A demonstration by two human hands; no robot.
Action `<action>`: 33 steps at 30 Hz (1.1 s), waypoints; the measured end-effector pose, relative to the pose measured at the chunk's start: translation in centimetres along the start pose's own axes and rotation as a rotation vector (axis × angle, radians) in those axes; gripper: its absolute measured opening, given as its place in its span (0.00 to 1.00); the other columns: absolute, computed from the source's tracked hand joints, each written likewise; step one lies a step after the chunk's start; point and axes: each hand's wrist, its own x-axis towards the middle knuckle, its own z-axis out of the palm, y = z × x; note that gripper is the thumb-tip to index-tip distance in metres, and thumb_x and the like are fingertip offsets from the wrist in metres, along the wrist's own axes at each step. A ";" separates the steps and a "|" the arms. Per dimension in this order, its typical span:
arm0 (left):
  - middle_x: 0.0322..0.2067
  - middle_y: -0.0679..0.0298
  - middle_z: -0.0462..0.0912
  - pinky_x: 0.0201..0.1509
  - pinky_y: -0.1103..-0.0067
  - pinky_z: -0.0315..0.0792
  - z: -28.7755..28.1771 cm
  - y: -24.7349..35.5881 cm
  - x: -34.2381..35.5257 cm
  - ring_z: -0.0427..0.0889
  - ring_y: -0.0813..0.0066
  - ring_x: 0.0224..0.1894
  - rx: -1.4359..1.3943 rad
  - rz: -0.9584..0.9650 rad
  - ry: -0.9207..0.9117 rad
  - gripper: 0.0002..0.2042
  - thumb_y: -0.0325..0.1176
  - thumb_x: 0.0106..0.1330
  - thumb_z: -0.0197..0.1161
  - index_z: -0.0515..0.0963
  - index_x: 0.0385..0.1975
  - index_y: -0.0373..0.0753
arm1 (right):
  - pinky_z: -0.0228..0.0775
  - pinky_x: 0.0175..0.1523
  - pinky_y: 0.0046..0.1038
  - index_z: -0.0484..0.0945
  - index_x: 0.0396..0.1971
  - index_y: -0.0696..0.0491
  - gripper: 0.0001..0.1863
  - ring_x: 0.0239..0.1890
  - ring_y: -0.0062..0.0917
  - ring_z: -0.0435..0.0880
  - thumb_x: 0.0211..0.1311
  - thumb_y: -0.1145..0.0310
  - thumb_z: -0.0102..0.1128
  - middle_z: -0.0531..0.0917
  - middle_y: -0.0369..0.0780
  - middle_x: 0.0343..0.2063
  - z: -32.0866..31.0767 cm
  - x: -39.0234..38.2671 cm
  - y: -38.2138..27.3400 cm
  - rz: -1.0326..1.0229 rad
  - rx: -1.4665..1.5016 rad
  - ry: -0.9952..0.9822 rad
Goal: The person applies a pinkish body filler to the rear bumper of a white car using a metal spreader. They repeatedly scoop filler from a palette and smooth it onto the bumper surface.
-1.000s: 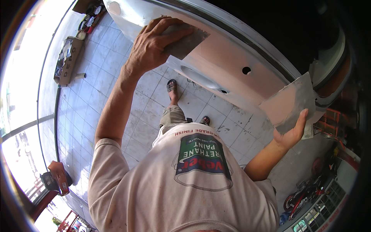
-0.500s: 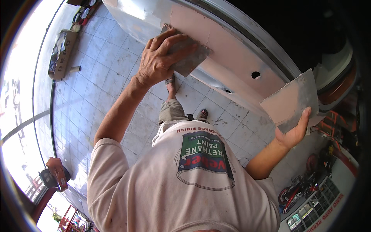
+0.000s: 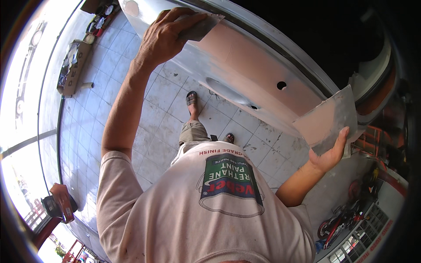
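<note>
Near the upper left end of a car body panel (image 3: 258,70), my left hand (image 3: 162,37) grips a flat, dark grey metal spreader (image 3: 202,28) against the surface. The panel has a pinkish coat with pale metal patches, a round hole and a long recess with a small opening. At the right, my right hand (image 3: 329,149) holds up a flat square plate (image 3: 326,114) smeared with pink paste, fingers mostly hidden behind it, thumb at its edge. The plate overlaps the panel in view.
Tiled floor (image 3: 162,114) lies under my sandalled feet. At the left stand a cardboard box (image 3: 72,65) of clutter and an orange-and-black object (image 3: 61,201). A red motorbike (image 3: 335,225) is at the lower right, beside a barred window (image 3: 351,243).
My left hand and spreader moved down and right half a second ago, and are now back up and left, higher than a second ago. My right hand still holds the plate.
</note>
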 end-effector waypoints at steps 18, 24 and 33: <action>0.68 0.64 0.83 0.75 0.58 0.79 0.5 10.2 -10.7 0.81 0.55 0.71 -0.352 -0.105 -0.267 0.36 0.36 0.59 0.83 0.85 0.71 0.61 | 0.72 0.76 0.43 0.72 0.75 0.65 0.32 0.70 0.38 0.81 0.91 0.52 0.51 0.80 0.50 0.71 4.1 0.6 -3.8 0.593 0.489 -0.028; 0.68 0.54 0.82 0.80 0.52 0.75 -5.3 19.8 -6.7 0.77 0.44 0.76 -0.999 0.055 0.049 0.37 0.46 0.62 0.82 0.82 0.75 0.54 | 0.82 0.68 0.35 0.76 0.71 0.63 0.28 0.63 0.30 0.88 0.89 0.54 0.59 0.86 0.45 0.63 14.0 -1.5 -8.9 1.025 1.354 -0.279; 0.69 0.59 0.83 0.73 0.54 0.81 -1.7 8.6 -11.9 0.79 0.51 0.76 -0.231 0.158 -0.349 0.36 0.31 0.58 0.83 0.85 0.71 0.59 | 0.88 0.56 0.44 0.67 0.75 0.61 0.30 0.51 0.38 0.91 0.84 0.59 0.57 0.83 0.49 0.58 10.7 -1.1 -5.8 0.783 1.488 -0.321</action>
